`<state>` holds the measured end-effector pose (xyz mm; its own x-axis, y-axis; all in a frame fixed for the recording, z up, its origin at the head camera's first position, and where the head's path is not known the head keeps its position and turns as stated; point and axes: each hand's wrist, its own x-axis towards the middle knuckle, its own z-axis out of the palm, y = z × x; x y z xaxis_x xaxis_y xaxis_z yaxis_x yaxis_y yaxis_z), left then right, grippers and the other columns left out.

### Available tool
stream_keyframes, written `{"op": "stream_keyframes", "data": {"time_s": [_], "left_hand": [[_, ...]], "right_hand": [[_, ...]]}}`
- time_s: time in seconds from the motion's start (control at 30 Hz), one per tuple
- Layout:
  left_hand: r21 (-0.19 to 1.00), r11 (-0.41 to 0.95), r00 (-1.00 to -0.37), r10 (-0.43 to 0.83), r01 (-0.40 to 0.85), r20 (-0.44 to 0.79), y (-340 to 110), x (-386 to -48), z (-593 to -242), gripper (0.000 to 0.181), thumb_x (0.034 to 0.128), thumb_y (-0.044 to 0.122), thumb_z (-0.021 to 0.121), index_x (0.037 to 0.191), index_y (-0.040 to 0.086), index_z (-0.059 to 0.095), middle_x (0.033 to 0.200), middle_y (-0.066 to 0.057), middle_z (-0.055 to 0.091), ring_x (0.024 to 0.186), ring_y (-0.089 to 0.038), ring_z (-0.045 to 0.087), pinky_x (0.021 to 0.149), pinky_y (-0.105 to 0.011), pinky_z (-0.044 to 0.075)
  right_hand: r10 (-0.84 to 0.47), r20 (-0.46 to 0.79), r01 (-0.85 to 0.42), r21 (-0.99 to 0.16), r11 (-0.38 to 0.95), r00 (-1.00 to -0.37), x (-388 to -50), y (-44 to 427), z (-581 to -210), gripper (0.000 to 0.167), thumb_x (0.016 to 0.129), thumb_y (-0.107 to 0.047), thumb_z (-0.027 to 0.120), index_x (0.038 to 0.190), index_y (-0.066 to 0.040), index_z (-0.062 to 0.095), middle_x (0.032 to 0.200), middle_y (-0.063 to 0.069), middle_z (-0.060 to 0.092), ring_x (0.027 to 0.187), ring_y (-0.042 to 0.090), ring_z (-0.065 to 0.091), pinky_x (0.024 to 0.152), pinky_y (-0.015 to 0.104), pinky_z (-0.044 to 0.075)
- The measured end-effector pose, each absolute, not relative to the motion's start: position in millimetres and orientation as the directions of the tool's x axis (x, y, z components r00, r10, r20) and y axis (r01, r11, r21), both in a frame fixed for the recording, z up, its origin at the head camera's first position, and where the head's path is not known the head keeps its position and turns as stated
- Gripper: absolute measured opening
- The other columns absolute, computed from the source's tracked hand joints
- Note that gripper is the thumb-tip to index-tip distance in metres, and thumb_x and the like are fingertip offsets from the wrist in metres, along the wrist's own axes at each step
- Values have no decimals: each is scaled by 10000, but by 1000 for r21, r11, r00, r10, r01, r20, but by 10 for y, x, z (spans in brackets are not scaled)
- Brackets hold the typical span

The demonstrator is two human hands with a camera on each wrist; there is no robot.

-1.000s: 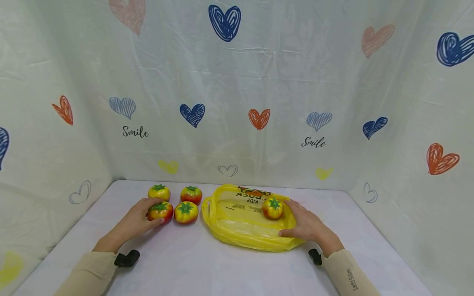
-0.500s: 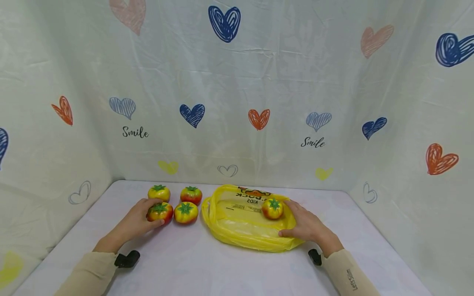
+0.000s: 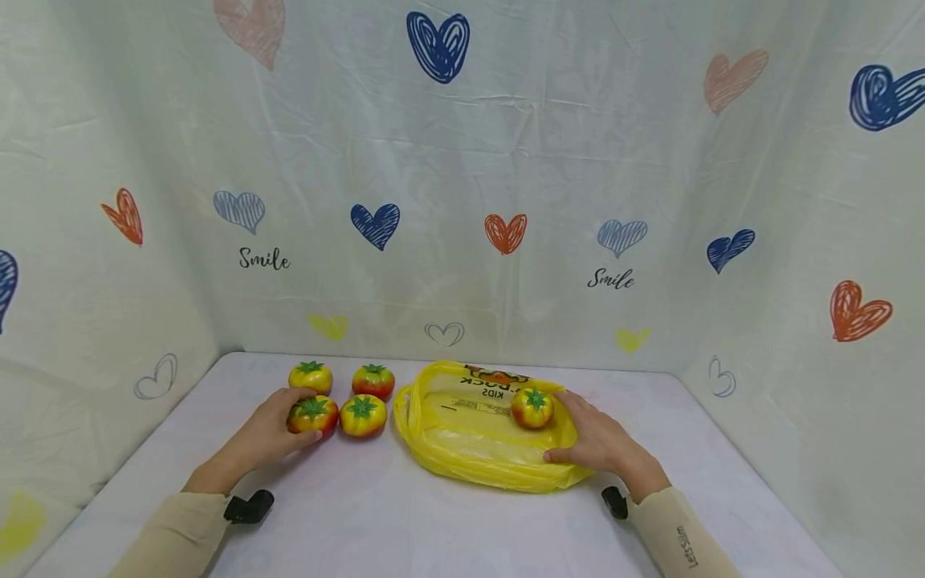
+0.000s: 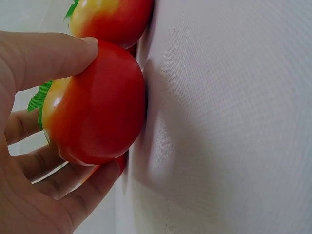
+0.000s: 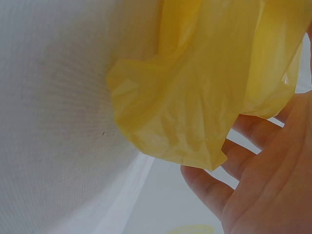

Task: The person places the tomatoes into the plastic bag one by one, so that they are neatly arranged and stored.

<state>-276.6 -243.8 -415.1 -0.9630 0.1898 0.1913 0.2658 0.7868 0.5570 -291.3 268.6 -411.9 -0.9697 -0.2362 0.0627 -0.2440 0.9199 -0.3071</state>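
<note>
Five tomatoes: we count four in a cluster on the left part of the desk [image 3: 405,530] and one inside the rim of the yellow plastic bag [image 3: 499,478].
Left hand [image 3: 267,429]: fingers and thumb curled round the near-left tomato [image 3: 314,417], which bears on the desk in the left wrist view.
Neighbouring tomatoes: we note the near-right tomato [image 3: 364,417] just beside the gripped one, the back-left tomato [image 3: 311,378] behind it, and the back-right tomato [image 3: 373,383] closer to the bag.
Right hand [image 3: 596,433]: bent round the bag's right end, thumb on the near rim, fingers at the far side.
Bagged tomato [image 3: 532,408]: sits at the bag's right side, near the right fingers, green leaves upward.
Hands, overall: well apart, one at either side.
Bag print: we read "KIDS" [image 3: 491,394] in mirror image.
Backdrop: white sheet [image 3: 462,160] with hearts and "Smile" lettering.
</note>
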Motion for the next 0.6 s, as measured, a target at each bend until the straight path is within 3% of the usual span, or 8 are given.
{"op": "stream_keyframes", "data": {"time_s": [0.6], "left_hand": [[562,791,-969,173,243,176,-2418,-2739,-4086,645,798,248,767,1300,-17,463,1203,-213,496,1058,-368,504,927,-590,428]], "right_hand": [[-236,46,-238,-307,921,-971,-2924,2702,-4077,1077,635,-651,756,1484,-161,309,1518,142,303,1336,393,345,1022,609,324]]}}
